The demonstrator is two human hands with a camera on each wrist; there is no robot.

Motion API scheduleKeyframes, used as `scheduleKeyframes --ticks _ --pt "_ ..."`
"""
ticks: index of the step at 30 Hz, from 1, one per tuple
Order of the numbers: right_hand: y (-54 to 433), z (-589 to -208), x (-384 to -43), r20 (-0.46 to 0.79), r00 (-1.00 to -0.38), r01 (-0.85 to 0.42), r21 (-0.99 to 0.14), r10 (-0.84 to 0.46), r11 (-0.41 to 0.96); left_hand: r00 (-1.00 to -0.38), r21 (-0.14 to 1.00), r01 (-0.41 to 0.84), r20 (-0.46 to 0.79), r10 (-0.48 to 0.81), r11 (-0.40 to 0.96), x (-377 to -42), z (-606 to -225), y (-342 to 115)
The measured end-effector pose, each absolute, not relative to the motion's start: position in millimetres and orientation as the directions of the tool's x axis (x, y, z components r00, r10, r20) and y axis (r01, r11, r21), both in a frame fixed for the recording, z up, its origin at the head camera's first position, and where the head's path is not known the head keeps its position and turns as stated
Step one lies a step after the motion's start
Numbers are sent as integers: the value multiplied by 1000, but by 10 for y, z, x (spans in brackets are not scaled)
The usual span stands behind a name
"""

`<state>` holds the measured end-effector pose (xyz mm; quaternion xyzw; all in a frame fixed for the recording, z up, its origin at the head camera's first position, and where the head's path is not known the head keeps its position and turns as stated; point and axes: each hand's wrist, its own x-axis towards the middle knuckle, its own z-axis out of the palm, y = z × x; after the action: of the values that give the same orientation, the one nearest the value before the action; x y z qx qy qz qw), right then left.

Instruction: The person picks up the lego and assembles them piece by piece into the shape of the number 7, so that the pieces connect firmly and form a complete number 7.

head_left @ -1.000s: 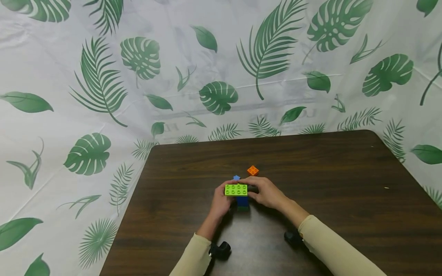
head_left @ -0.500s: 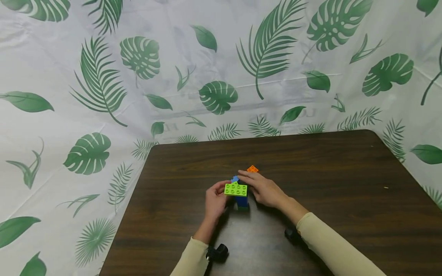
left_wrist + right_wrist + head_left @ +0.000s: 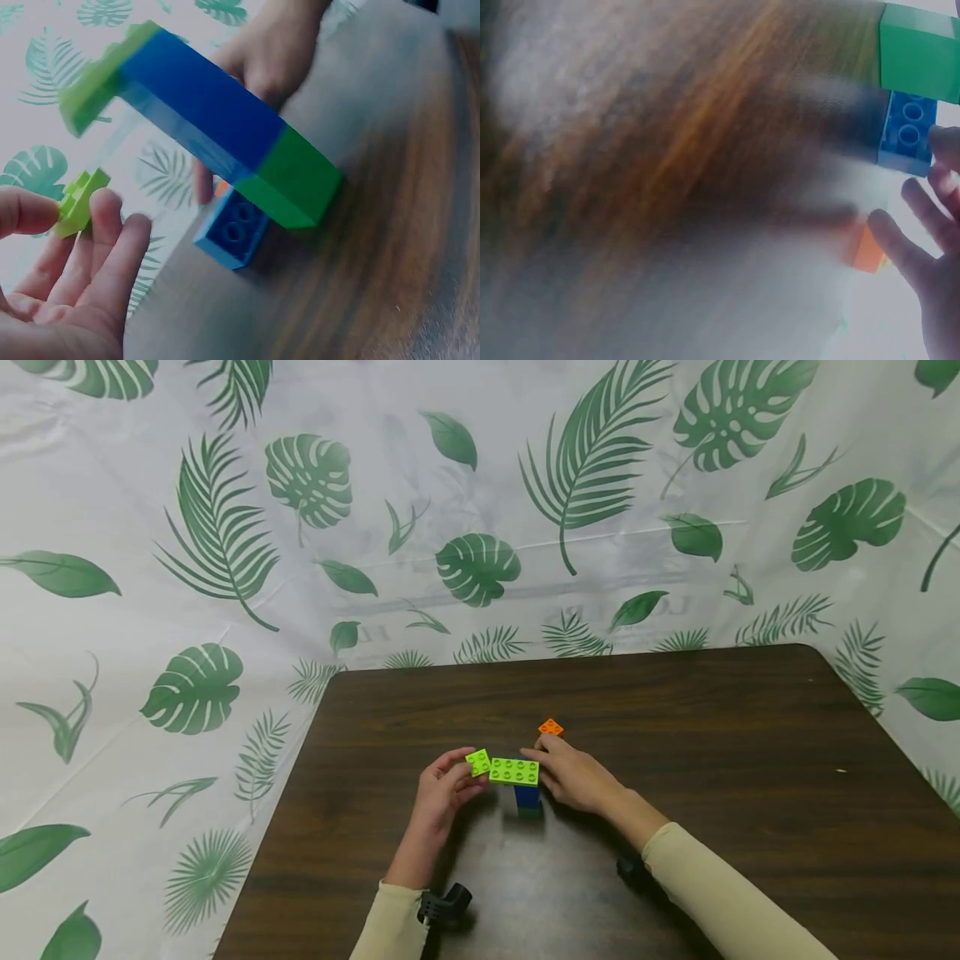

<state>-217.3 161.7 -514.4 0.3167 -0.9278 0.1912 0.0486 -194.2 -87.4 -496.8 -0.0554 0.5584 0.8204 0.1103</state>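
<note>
My left hand (image 3: pixel 442 789) pinches a small lime-green brick (image 3: pixel 81 202) between thumb and fingers, just left of a tower. The tower has a long lime-green brick (image 3: pixel 513 772) across its top, a tall dark blue part (image 3: pixel 202 105) under it and a green brick (image 3: pixel 292 180) at the bottom. A smaller blue brick (image 3: pixel 232 225) lies on its side behind the tower, its hollow underside showing. My right hand (image 3: pixel 577 777) is at the tower's right, fingers mostly extended. One fingertip overlaps the edge of the blue brick in the right wrist view; whether it touches is unclear.
An orange brick (image 3: pixel 551 727) lies on the dark wooden table (image 3: pixel 712 735), just beyond my right fingertips. Behind the table hangs a white cloth (image 3: pixel 405 460) printed with green leaves. Black wrist devices sit by both sleeves.
My left hand has drawn away to the left, bringing the small lime-green brick out from behind the tower. The right hand stays beside the tower, its fingers shifting slightly.
</note>
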Motion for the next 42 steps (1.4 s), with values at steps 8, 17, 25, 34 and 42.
scheduleKeyframes --ticks 8,17,25,34,42 --pt "1632 -5151 -2138 164 -859 -511 -352 -485 784 -934 870 -340 -266 239 -358 -1908 -4837 -950" --pt "1665 -5074 -2064 59 -896 -419 -435 -439 797 -935 865 -338 -262 239 -370 -1869 -4760 -936" --pt "1672 -4999 -1999 87 -906 -394 -530 -414 751 -936 852 -342 -271 226 -396 -1834 -4693 -911" --pt "1706 -5005 -1945 46 -919 -360 -500 -390 788 -940 869 -331 -268 213 -368 -1796 -4662 -902" --pt "1733 -5036 -1945 55 -940 -320 -485 -337 814 -940 875 -328 -263 219 -355 -1771 -4636 -898"
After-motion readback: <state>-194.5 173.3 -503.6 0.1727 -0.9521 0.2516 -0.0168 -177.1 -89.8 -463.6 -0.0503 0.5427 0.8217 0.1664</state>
